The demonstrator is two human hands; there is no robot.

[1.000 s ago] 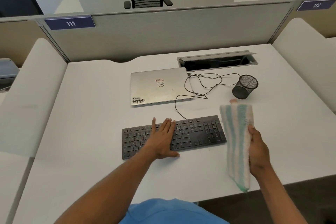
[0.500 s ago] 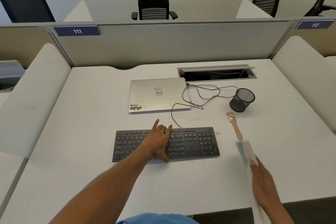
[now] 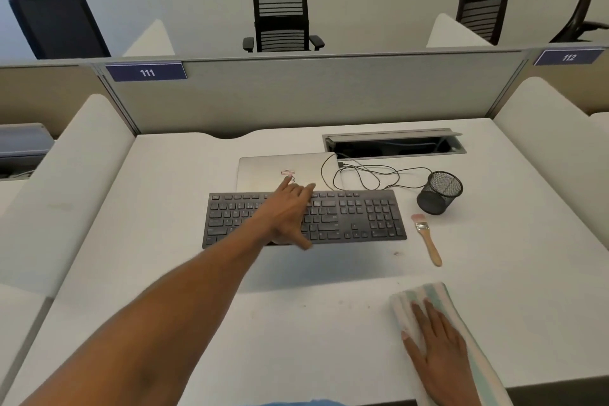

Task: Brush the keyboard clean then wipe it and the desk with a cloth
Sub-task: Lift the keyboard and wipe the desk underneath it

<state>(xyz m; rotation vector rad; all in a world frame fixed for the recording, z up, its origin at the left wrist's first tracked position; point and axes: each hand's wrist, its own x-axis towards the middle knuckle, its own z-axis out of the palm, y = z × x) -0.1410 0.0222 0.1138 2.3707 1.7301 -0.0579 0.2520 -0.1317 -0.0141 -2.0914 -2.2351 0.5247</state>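
Black keyboard [image 3: 362,217] likely light, rigid; left hand [image 3: 286,211] pinches mid-span, thumb at front edge; cloth [image 3: 428,297] limp under flat-fingered right hand [image 3: 441,362].

A closed silver laptop [image 3: 263,171] lies flat, and a thin black cable [image 3: 362,175] loops from its right edge toward an open cable hatch [image 3: 395,143]. A black mesh pen cup [image 3: 440,193] sits just right of the loops. Behind runs a grey partition [image 3: 313,92] carrying number plates 111 [image 3: 146,72] and 112 [image 3: 569,57], with black office chairs [image 3: 280,13] beyond it.
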